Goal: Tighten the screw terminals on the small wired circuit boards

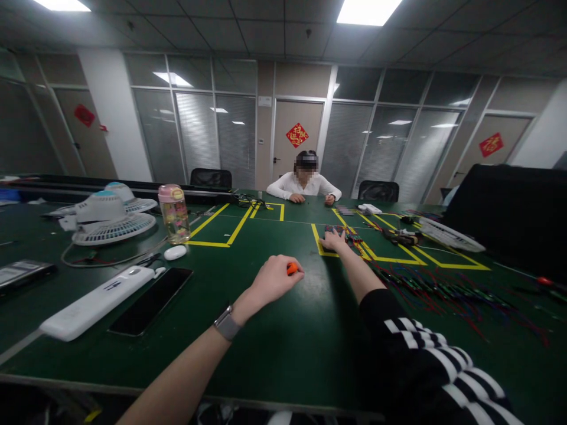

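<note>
A loose pinch could drop the orange piece (291,269) that the left hand (273,280) grasps over the table (283,360); its arm (188,375) slants in from the near edge. The right hand (333,241) lies outstretched toward the far edge at a dark block (339,228), grip hidden from me; a dragging sleeve (416,342) could snag wires (447,292) toward the right edge.

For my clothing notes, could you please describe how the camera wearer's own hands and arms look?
The left hand is ungloved, with a grey-banded smartwatch at the wrist; no sleeve shows on that forearm. The right hand is also ungloved; a black sleeve with white stripes leaves its lower forearm bare.
</note>
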`<state>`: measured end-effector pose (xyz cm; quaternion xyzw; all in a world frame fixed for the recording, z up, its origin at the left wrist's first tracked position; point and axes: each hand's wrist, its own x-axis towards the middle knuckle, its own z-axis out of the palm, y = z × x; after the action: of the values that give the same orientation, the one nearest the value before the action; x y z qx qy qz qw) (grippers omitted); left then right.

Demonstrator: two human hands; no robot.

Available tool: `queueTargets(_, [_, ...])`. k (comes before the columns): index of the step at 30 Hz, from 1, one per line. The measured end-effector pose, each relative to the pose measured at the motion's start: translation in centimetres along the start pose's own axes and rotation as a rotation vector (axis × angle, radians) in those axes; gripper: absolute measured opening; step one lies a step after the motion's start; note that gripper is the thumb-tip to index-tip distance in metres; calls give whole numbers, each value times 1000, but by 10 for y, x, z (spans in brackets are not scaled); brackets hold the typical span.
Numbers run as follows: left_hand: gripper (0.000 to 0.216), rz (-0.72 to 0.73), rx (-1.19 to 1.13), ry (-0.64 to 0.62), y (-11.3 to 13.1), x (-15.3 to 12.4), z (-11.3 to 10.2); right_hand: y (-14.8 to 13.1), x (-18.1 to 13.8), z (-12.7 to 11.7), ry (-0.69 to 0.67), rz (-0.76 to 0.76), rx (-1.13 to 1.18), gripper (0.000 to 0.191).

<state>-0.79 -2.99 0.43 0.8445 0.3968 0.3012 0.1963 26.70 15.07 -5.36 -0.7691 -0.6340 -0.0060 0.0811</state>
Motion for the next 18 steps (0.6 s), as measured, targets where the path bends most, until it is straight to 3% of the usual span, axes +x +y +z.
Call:
queueTargets(8, [23, -7, 19, 1, -10, 5, 6, -31, -23, 4, 188, -165, 170, 25])
queueTargets(12, [23, -27, 0, 35, -9, 5, 0, -59, -45, 7, 241, -245, 305, 26])
queueTargets(15, [29, -37, -170, 242, -6, 9, -11, -76, -78, 10, 222, -356, 410, 29])
queueTargets(18, [28, -34, -564, 340, -7, 16, -19, -82, -126, 10, 142, -542, 593, 31])
